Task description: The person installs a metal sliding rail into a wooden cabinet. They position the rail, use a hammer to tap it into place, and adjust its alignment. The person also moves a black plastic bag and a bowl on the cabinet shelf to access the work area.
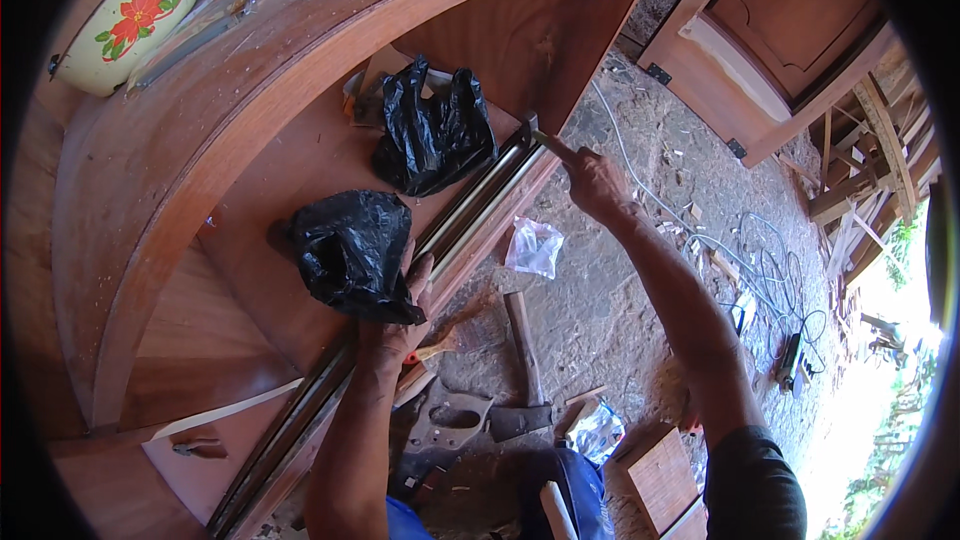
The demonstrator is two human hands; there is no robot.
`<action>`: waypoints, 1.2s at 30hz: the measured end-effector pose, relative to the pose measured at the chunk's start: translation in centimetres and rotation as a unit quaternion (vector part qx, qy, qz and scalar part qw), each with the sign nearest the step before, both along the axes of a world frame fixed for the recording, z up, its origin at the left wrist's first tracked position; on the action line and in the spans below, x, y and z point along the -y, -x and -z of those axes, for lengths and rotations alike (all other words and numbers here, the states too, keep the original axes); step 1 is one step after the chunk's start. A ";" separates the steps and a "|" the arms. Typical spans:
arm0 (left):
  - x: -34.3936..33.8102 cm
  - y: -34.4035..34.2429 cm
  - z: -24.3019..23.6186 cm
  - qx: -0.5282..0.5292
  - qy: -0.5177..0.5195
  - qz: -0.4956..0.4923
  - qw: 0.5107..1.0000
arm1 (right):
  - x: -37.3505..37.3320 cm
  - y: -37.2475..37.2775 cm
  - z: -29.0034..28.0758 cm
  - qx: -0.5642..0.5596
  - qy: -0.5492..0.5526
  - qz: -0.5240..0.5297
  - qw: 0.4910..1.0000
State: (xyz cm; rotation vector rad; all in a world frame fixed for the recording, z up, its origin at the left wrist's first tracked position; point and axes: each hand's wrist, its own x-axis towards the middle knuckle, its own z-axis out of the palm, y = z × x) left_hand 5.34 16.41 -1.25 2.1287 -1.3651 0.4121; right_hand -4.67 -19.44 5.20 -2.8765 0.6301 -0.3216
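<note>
My right hand [600, 185] grips a hammer [548, 140] by its wooden handle. The hammer's metal head is at the far end of a pair of long metal rails [470, 205], against an upright wooden panel. My left hand [398, 328] is closed at the lower edge of a black plastic bag [352, 252], which hides part of the fingers; some fingertips show beside the rails. What the bag contains cannot be seen. A second black plastic bag [430, 130] lies just beyond it on the wooden board inside the curved cabinet frame [240, 105].
A hatchet [522, 360] and a handsaw [450, 420] lie on the dusty floor near me. Beyond the rails are a small clear plastic bag [534, 246] and cables [765, 285]. A panelled door [790, 30] stands at far right; a flowered enamel basin [130, 25] sits at upper left.
</note>
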 end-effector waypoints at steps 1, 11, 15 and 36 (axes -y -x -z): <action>0.1 -0.1 0.1 0.002 0.004 0.003 1.000 | 0.5 0.0 0.1 -0.032 0.007 -0.002 0.999; 0.3 -0.3 0.5 0.014 -0.007 -0.006 1.000 | 0.1 -0.5 0.3 -0.035 -0.030 -0.004 0.999; -0.2 -0.3 0.4 -0.011 -0.015 -0.015 1.000 | -1.8 -0.7 -1.5 0.044 -0.032 0.030 0.998; -0.4 0.3 0.7 0.002 -0.021 -0.012 1.000 | -1.4 -0.6 -0.5 -0.043 0.010 0.000 0.999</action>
